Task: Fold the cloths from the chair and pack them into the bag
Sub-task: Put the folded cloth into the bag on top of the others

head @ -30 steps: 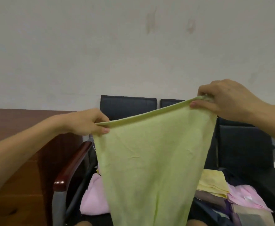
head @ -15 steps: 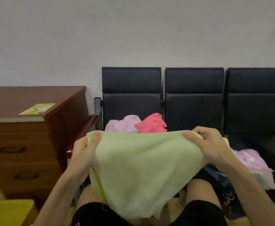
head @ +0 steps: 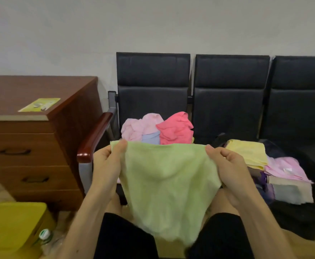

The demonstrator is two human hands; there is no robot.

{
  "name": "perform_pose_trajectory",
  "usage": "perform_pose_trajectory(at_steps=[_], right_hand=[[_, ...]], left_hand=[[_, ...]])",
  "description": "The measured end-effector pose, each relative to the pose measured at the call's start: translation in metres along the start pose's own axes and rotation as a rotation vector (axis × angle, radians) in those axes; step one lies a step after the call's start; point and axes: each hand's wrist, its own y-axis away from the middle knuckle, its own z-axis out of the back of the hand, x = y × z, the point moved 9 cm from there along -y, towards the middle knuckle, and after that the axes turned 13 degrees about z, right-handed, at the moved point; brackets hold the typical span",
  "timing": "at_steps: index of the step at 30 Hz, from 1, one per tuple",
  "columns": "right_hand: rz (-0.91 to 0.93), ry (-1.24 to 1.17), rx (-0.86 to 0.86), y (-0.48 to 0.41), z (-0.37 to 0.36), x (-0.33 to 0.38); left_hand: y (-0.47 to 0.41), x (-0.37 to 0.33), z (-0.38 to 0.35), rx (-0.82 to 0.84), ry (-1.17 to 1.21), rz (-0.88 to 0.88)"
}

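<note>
A light green cloth [head: 168, 186] hangs in front of me over my lap. My left hand [head: 108, 165] pinches its upper left corner and my right hand [head: 227, 167] pinches its upper right corner. Behind it, on the left black chair [head: 153, 75], lies a heap of unfolded cloths: pale pink [head: 140, 126], light blue [head: 151, 138] and coral pink [head: 175, 128]. To the right a dark bag [head: 300, 217] on the middle seat holds folded cloths, with a yellow one [head: 250, 154] and a pink one [head: 285, 169] on top.
A brown wooden drawer cabinet [head: 31, 146] stands at the left with a green leaflet [head: 39, 104] on top. The chair's wooden armrest [head: 95, 137] juts toward me. A yellow box [head: 11, 227] and a plastic bottle [head: 44, 236] sit on the floor at lower left.
Both hands have brought the green cloth down from head height to lap height and closer together. My view has tilted down, revealing the chairs, cloth heap and bag.
</note>
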Motion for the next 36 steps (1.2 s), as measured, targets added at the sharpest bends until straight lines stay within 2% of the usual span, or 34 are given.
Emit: perform_pose_trajectory(at_steps=[5,12,19,28,32,36], right_hand=[[-0.07,-0.126,0.045,0.018,-0.035,-0.02],[-0.153,-0.098,0.065,0.024,-0.062,-0.043],[-0.264,-0.093,0.105,0.01,-0.072,-0.055],[-0.376,-0.213,0.133,-0.008,-0.079,-0.061],[-0.423,-0.259,0.172,-0.009,-0.084,-0.063],[-0.403,-0.173,0.264,-0.014,-0.085,-0.062]], left_hand=[[0.02,0.022,-0.03,0.081,0.046,0.049],[0.046,0.04,-0.07,0.246,-0.078,0.115],[0.036,0.032,-0.09,0.374,-0.092,0.095],[0.018,0.04,-0.1,0.571,-0.221,0.027],[0.009,0.048,-0.095,0.496,-0.258,0.004],[0.003,0.047,-0.095,0.473,-0.327,-0.026]])
